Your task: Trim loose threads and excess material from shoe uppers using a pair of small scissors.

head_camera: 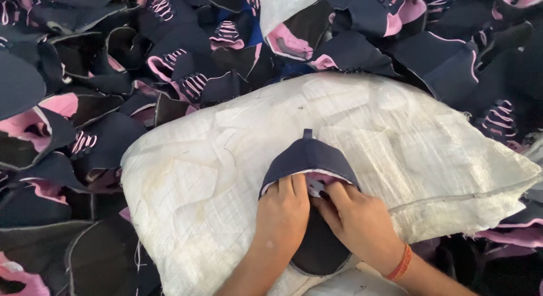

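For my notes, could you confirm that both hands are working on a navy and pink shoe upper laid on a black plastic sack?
Not quite: the sack is white woven material, not black plastic. The head view shows the left hand and right hand both on the navy and pink shoe upper laid on it.

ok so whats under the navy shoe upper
The navy shoe upper lies on a stuffed white woven sack. Both hands cover its lower part; the sack's contents cannot be seen.

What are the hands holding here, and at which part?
Both the left hand and the right hand grip one navy shoe upper at its pink-lined opening edge, as it lies on a white woven sack.
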